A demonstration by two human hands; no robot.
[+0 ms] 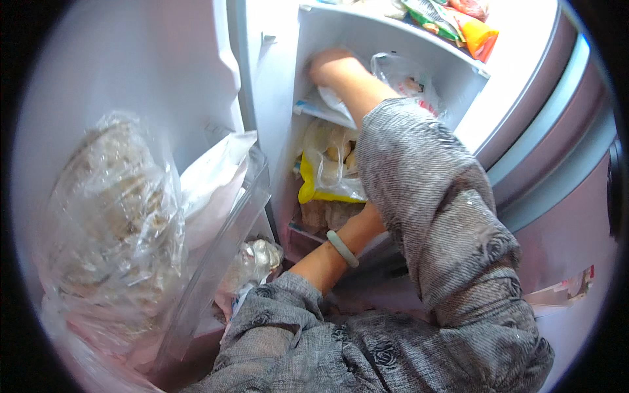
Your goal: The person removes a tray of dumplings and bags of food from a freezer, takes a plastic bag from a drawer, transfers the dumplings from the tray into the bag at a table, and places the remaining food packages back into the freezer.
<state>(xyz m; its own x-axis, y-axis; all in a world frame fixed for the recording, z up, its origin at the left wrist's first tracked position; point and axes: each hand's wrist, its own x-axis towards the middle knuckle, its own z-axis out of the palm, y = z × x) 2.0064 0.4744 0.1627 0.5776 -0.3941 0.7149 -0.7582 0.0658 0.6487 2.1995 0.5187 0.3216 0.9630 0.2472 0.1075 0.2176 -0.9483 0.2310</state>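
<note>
Before me is an opened fridge or freezer compartment. My right hand (pixel 330 66) reaches into its upper part, blurred, with the fingers hidden; a white and blue packet (pixel 328 105) lies just below it. To its right sits a clear plastic bag with red print (pixel 410 83). My left hand (pixel 371 216), above a pale bangle on the wrist, is mostly hidden behind my right sleeve. It is near a yellow-edged bag (pixel 307 182) holding round pale items. Brown packed food (pixel 324 214) lies beneath that bag.
On the left, the open door's clear plastic rack (pixel 221 245) holds a large clear bag of food (pixel 118 206) and a white packet (pixel 216 177). A smaller wrapped bundle (pixel 260 255) is beyond the rack. Colourful food packets (pixel 437 22) lie on the shelf above.
</note>
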